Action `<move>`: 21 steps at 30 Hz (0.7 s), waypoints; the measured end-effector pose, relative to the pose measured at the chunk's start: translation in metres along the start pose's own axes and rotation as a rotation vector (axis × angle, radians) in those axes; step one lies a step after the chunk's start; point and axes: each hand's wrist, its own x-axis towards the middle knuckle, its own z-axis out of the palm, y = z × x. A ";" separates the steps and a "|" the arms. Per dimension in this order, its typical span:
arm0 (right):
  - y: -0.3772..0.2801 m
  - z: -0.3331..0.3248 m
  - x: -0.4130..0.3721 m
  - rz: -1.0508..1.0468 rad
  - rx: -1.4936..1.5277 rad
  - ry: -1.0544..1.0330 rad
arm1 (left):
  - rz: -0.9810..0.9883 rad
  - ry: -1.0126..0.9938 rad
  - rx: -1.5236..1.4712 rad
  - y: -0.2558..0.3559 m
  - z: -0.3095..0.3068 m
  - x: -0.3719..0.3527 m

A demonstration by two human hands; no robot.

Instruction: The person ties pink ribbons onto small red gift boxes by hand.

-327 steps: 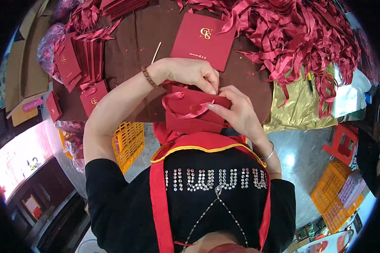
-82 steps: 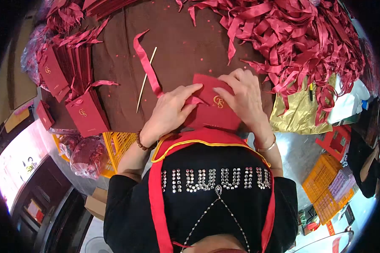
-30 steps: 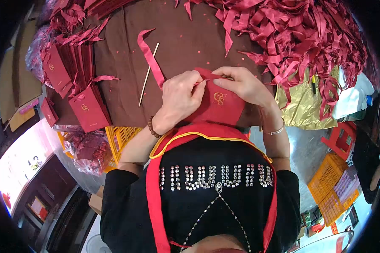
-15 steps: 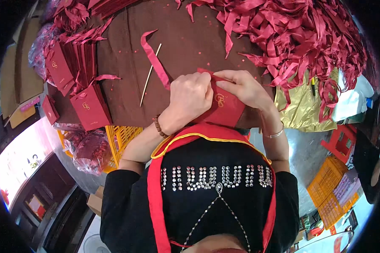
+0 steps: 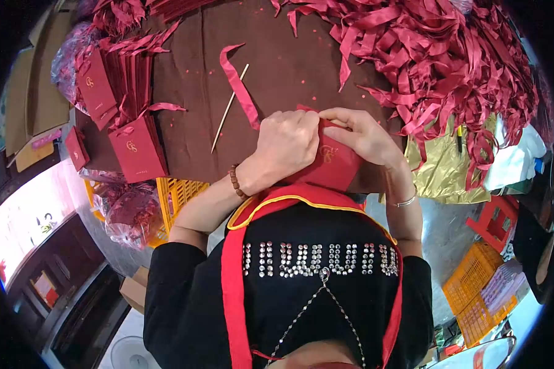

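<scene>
A flat red paper bag [image 5: 332, 167] with a gold monogram lies at the near edge of the brown-covered table, between both my hands. My left hand [image 5: 287, 140] is closed at its top edge, knuckles up, with the fingertips hidden. At the upper right corner, my right hand [image 5: 364, 136] pinches the bag with bent fingers and thumb. Whether a ribbon is between the fingers cannot be made out. Just beyond my left hand lies a loose red ribbon [image 5: 239, 86], crossing a thin pale stick [image 5: 229, 109].
Stacked red bags with ribbons [image 5: 138, 147] stand at the left. A large heap of red ribbons [image 5: 425, 55] covers the right side, near gold wrapping [image 5: 446, 163]. Orange crates [image 5: 474, 289] and a red stool [image 5: 495, 221] are on the floor.
The whole view has shifted slightly, so the table things appear a little further right. Both hands stay at the bag's top edge, with only a small shift of the fingers.
</scene>
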 end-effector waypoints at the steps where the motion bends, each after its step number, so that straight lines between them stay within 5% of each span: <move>1: -0.002 0.000 0.000 0.010 -0.069 0.014 | 0.004 -0.013 0.022 -0.001 0.000 -0.001; 12: -0.002 0.001 0.000 0.019 -0.049 0.053 | 0.062 -0.040 0.139 -0.005 -0.007 0.003; 14: -0.005 0.002 -0.003 0.013 -0.053 0.046 | 0.063 -0.013 -0.081 -0.013 -0.014 0.012; 17: -0.008 0.006 -0.004 -0.015 0.010 0.039 | -0.152 -0.218 -0.467 -0.042 -0.024 0.030; 19: -0.011 0.009 -0.003 -0.022 -0.044 0.089 | -0.115 -0.308 -0.468 -0.055 -0.025 0.040; 21: -0.017 0.012 -0.005 -0.047 -0.086 0.108 | -0.104 -0.731 -0.674 -0.067 -0.022 0.054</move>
